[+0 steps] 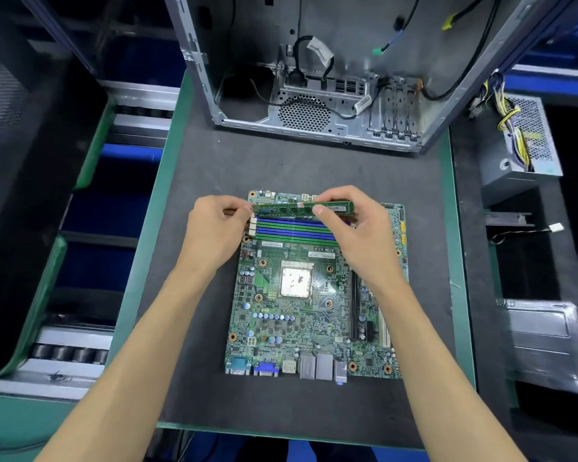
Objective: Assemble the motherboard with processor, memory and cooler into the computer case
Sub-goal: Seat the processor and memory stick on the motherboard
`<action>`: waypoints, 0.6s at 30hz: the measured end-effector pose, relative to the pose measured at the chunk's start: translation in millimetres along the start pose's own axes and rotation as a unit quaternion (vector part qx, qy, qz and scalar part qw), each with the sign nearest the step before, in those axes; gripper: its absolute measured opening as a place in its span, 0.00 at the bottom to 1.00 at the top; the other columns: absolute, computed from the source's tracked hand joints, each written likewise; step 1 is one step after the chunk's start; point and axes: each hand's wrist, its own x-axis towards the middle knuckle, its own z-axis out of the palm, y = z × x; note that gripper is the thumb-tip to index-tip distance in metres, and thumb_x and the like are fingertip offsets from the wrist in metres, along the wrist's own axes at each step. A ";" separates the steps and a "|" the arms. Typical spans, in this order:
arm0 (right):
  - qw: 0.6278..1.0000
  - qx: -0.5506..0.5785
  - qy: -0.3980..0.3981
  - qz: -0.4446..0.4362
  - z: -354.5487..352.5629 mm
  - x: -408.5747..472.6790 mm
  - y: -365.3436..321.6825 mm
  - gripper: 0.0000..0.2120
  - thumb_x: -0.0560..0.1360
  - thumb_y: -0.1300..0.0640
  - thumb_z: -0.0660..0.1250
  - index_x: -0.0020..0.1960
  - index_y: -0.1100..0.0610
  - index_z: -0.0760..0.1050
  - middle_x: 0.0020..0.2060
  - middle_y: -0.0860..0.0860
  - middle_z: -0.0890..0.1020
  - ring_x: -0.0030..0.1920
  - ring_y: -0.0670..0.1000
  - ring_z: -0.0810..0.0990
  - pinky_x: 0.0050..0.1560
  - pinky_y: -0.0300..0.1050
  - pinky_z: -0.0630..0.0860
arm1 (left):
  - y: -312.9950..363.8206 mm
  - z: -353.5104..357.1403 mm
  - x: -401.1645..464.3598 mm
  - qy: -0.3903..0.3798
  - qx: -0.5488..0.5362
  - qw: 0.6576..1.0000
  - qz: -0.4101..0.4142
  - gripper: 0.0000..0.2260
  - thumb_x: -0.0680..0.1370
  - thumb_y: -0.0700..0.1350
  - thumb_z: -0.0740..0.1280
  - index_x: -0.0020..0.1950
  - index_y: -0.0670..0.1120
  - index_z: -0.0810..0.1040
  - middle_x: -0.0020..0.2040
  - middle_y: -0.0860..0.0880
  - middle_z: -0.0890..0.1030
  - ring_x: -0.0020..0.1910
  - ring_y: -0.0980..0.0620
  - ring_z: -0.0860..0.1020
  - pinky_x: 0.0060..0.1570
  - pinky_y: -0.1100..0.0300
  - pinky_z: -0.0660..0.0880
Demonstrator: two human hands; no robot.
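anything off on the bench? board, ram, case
Nothing damaged or spilled. The processor shows patchy grey paste smears, with no cooler fitted. Both hands pinch the memory stick level over the slots; the motherboard lies flat.

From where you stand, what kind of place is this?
Probably a computer assembly workstation: a bare motherboard on a dark mat, an open computer case behind it, and a loose power supply alongside.

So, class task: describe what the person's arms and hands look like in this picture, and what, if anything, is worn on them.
Both arms are bare as far as the picture shows, with no sleeves in sight. The left hand and the right hand wear no gloves, and no rings, watch or wrist strap can be seen. The fingernails that show are short and plain.
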 end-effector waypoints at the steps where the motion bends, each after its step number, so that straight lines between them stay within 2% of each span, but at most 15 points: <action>1: 1.000 0.002 0.000 -0.002 0.2 0.1 0.2 0.04 0.79 0.56 0.72 0.50 0.48 0.81 0.45 0.39 0.84 0.42 0.39 0.79 0.48 0.37 0.70 | -0.2 -0.3 0.2 0.000 0.001 1.000 0.000 0.09 0.79 0.42 0.68 0.41 0.54 0.81 0.38 0.58 0.82 0.42 0.54 0.82 0.50 0.59 0.77; 3: 1.000 0.008 -0.002 -0.003 0.0 0.0 0.3 0.04 0.78 0.56 0.72 0.50 0.47 0.81 0.45 0.39 0.84 0.38 0.39 0.77 0.44 0.36 0.70 | -0.2 -0.2 0.5 -0.004 0.000 1.000 0.000 0.08 0.79 0.42 0.68 0.42 0.52 0.82 0.39 0.56 0.83 0.43 0.53 0.82 0.51 0.58 0.78; 4: 1.000 0.010 -0.004 -0.004 0.0 -0.2 -0.1 0.04 0.78 0.56 0.72 0.50 0.47 0.81 0.44 0.39 0.84 0.35 0.43 0.75 0.41 0.36 0.69 | 0.1 -0.2 0.5 -0.007 0.000 1.000 -0.001 0.07 0.79 0.42 0.68 0.43 0.52 0.82 0.39 0.56 0.83 0.44 0.52 0.82 0.52 0.58 0.78; 6: 1.000 0.015 -0.005 -0.006 -0.5 -0.4 -1.8 0.04 0.78 0.55 0.72 0.50 0.47 0.81 0.43 0.40 0.84 0.32 0.57 0.73 0.34 0.38 0.68 | 1.1 -0.6 0.4 -0.009 0.001 1.000 -0.003 0.07 0.79 0.41 0.68 0.44 0.51 0.83 0.40 0.54 0.83 0.44 0.52 0.82 0.53 0.57 0.78; 8: 1.000 0.024 -0.006 -0.006 -1.0 0.1 -3.7 0.04 0.78 0.56 0.72 0.49 0.46 0.81 0.41 0.42 0.84 0.33 0.64 0.72 0.32 0.43 0.67 | 2.1 -1.4 -0.2 -0.010 0.002 1.000 -0.002 0.07 0.79 0.41 0.68 0.44 0.51 0.82 0.40 0.54 0.83 0.45 0.52 0.82 0.53 0.57 0.78; 10: 1.000 0.027 -0.009 -0.006 -1.4 0.8 -4.7 0.04 0.78 0.56 0.72 0.49 0.46 0.82 0.40 0.45 0.84 0.34 0.66 0.72 0.31 0.50 0.66 | 2.7 -1.7 -1.3 -0.018 0.010 1.000 0.005 0.08 0.80 0.41 0.66 0.46 0.51 0.82 0.39 0.55 0.82 0.42 0.56 0.81 0.47 0.64 0.77; 12: 1.000 0.024 -0.012 -0.009 -1.5 1.4 -4.9 0.04 0.78 0.55 0.72 0.49 0.46 0.82 0.41 0.47 0.84 0.35 0.66 0.73 0.32 0.56 0.67 | 4.8 -1.5 -4.1 -0.037 0.036 0.998 0.026 0.09 0.81 0.40 0.64 0.49 0.52 0.81 0.39 0.54 0.79 0.36 0.64 0.76 0.36 0.74 0.69; 14: 1.000 0.021 -0.013 -0.009 -1.2 1.4 -4.5 0.04 0.78 0.56 0.72 0.49 0.46 0.82 0.41 0.46 0.84 0.35 0.67 0.74 0.33 0.57 0.69 | 6.5 -0.7 -7.6 -0.055 0.055 0.995 0.058 0.10 0.80 0.38 0.63 0.51 0.52 0.79 0.44 0.52 0.77 0.36 0.61 0.75 0.36 0.76 0.67; 16: 1.000 0.023 -0.012 -0.007 -1.5 1.3 -3.7 0.04 0.78 0.56 0.72 0.49 0.47 0.82 0.43 0.43 0.84 0.36 0.63 0.76 0.34 0.52 0.70 | 7.8 -0.8 -11.6 -0.053 0.064 0.993 0.086 0.09 0.78 0.37 0.65 0.52 0.49 0.80 0.44 0.53 0.76 0.36 0.58 0.75 0.41 0.70 0.71; 18: 1.000 0.025 -0.015 -0.008 -2.1 0.9 -1.9 0.04 0.78 0.57 0.72 0.49 0.48 0.82 0.43 0.40 0.84 0.37 0.50 0.79 0.38 0.39 0.71 | 7.8 -0.2 -15.2 -0.038 0.078 0.990 0.112 0.09 0.76 0.36 0.67 0.52 0.47 0.81 0.42 0.55 0.75 0.33 0.59 0.73 0.40 0.67 0.71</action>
